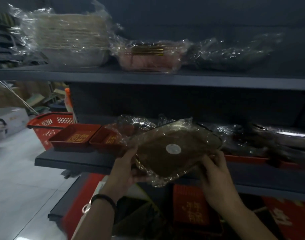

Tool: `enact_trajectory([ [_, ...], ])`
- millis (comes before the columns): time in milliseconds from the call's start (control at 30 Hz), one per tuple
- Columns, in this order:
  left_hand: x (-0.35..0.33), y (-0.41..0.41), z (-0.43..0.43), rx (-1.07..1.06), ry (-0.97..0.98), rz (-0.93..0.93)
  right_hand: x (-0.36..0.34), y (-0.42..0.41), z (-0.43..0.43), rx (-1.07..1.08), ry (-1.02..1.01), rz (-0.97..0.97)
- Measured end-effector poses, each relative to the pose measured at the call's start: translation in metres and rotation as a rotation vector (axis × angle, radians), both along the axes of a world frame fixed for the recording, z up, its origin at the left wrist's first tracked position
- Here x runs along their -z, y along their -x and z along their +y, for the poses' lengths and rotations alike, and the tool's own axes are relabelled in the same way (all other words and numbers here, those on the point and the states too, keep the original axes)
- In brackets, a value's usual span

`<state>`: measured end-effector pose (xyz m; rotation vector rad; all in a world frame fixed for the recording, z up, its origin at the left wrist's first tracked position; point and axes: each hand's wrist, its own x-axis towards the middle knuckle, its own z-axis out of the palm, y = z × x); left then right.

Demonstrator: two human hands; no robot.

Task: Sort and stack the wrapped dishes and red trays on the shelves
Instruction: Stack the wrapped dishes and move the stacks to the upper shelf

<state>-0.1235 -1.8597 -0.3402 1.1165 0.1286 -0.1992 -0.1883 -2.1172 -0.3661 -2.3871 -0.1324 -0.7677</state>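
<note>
Our left hand (124, 168) has its grip curled round the left edge of the wrapped brown dish (186, 141), and our right hand (215, 175) has its grip pinching the dish's right edge through the plastic film. We hold the dish tilted and off the shelf, just in front of the front edge of the middle shelf (75, 161); a round white sticker (173, 148) sits on its film. A dark band (103, 199) circles our left wrist. Below our hands lies a lower red tray (191, 210) with gold characters.

Near the left end of the middle shelf two red trays stand side by side, touching: the left red tray (74, 135) and the second red tray (106, 138), whose right side is under crumpled film. Toward the right end lie dark wrapped pieces (262, 142), too blurred for us to tell apart. Past the left end stands a red basket (48, 125).

On the upper shelf (148, 78) we see a wrapped beige stack (70, 42) at the left, a wrapped pink dish (148, 58) just beside it, and a wrapped dark dish (234, 54) further right
</note>
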Motion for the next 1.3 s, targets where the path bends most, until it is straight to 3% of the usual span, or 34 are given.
enact_trajectory([
  [100, 0.006, 0.014, -0.013, 0.002, 0.019, -0.032, 0.001, 0.025, 0.007, 0.045, -0.185, 0.068],
  [267, 0.007, 0.037, -0.046, 0.018, 0.125, -0.066, 0.001, 0.050, 0.019, -0.025, -0.195, 0.181],
  [367, 0.009, 0.044, -0.060, 0.028, 0.149, -0.103, 0.010, 0.055, 0.019, 0.005, -0.223, 0.148],
  [467, 0.010, 0.049, -0.061, 0.048, 0.022, -0.156, 0.016, 0.060, 0.009, 0.078, -0.215, 0.004],
  [567, 0.013, 0.052, -0.051, 0.058, -0.190, -0.234, 0.016, 0.065, -0.002, 0.100, -0.231, 0.018],
  [733, 0.006, 0.056, -0.024, 0.156, -0.493, -0.521, 0.011, 0.074, -0.011, 0.081, -0.248, -0.042],
  [833, 0.002, 0.054, -0.025, 0.009, -0.661, -0.649, 0.008, 0.072, -0.017, 0.075, -0.238, -0.117],
  [1167, -0.024, 0.089, -0.006, -0.290, -0.834, -0.852, -0.056, 0.091, 0.000, -0.036, -0.306, -0.161],
  [1300, -0.049, 0.125, 0.019, -0.381, -0.744, -0.773, -0.089, 0.107, 0.020, -0.128, -0.321, -0.139],
])
